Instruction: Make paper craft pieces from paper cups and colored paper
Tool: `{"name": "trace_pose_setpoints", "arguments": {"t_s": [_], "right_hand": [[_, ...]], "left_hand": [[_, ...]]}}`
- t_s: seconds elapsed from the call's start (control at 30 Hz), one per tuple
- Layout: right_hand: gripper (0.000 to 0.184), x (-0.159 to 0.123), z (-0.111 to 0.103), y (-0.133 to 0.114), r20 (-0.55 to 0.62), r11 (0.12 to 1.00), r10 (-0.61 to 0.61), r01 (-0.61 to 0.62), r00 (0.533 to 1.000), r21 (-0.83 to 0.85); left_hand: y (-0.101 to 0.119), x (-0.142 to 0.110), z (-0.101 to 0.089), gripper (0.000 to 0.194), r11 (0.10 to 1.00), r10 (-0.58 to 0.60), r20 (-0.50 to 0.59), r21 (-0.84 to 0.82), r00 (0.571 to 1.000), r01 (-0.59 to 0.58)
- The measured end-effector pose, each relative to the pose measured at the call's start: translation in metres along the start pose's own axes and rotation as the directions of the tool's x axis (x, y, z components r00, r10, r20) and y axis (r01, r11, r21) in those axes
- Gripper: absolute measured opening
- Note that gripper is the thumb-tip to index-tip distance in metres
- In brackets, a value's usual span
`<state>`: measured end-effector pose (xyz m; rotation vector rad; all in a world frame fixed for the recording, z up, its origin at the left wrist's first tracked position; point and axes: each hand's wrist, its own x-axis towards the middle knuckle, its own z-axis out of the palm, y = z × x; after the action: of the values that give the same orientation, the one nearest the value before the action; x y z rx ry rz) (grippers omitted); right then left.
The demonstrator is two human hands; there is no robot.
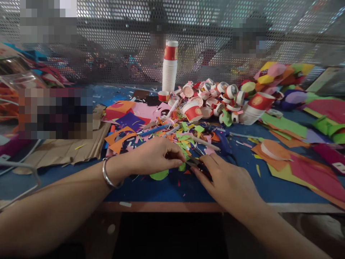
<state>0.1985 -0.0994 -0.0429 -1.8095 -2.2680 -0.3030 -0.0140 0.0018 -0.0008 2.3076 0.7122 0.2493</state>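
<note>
My left hand (153, 156), with a silver bangle at its wrist, is closed in a pinch on a small piece of green paper (182, 167) above the blue table. My right hand (229, 178) is closed around dark scissors (193, 160), whose blades point left toward the pinched paper. Its fingers partly cover the handles. Under my left hand lies a rounded green paper piece (159, 175), partly hidden. Just beyond both hands, green and mixed-colour paper scraps (185, 142) are heaped.
A tall stack of paper cups (169, 68) stands near the perforated metal screen (121, 36). Many cut cup pieces (207, 95) are piled beside it. A blue glue gun (225, 145) lies right of the scraps. Coloured sheets (304, 169) are at right, brown cardboard (67, 153) at left.
</note>
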Motion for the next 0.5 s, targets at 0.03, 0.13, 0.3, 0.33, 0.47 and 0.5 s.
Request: {"name": "trace_pose_setpoints", "arguments": {"t_s": [0.03, 0.13, 0.3, 0.33, 0.47, 0.5], "right_hand": [[0.023, -0.002, 0.002, -0.001, -0.036, 1.000, 0.005, -0.005, 0.999, 0.006], [0.024, -0.007, 0.008, -0.003, -0.098, 0.999, 0.048, -0.045, 0.994, 0.025], [0.034, -0.014, 0.016, -0.005, -0.186, 0.995, 0.095, -0.086, 0.978, 0.058], [0.035, -0.016, 0.017, -0.005, -0.206, 0.994, 0.096, -0.083, 0.974, 0.070], [0.032, -0.018, 0.016, -0.005, -0.235, 0.993, 0.086, -0.064, 0.968, 0.100], [0.031, -0.018, 0.016, -0.005, -0.244, 0.993, 0.084, -0.061, 0.966, 0.097]], "left_hand": [[0.001, 0.000, 0.001, 0.016, 0.999, 0.011, -0.010, 0.051, 1.000, -0.011], [-0.003, 0.000, 0.001, 0.018, 0.979, 0.069, -0.098, 0.197, 0.993, -0.048], [-0.010, -0.001, -0.005, 0.013, 0.950, 0.146, -0.232, 0.304, 0.962, -0.071], [-0.010, -0.002, -0.006, 0.012, 0.946, 0.150, -0.232, 0.315, 0.961, -0.072], [-0.006, -0.002, -0.012, 0.013, 0.939, 0.116, -0.200, 0.340, 0.973, -0.042], [-0.005, -0.003, -0.015, 0.014, 0.939, 0.097, -0.203, 0.344, 0.974, -0.022]]}}
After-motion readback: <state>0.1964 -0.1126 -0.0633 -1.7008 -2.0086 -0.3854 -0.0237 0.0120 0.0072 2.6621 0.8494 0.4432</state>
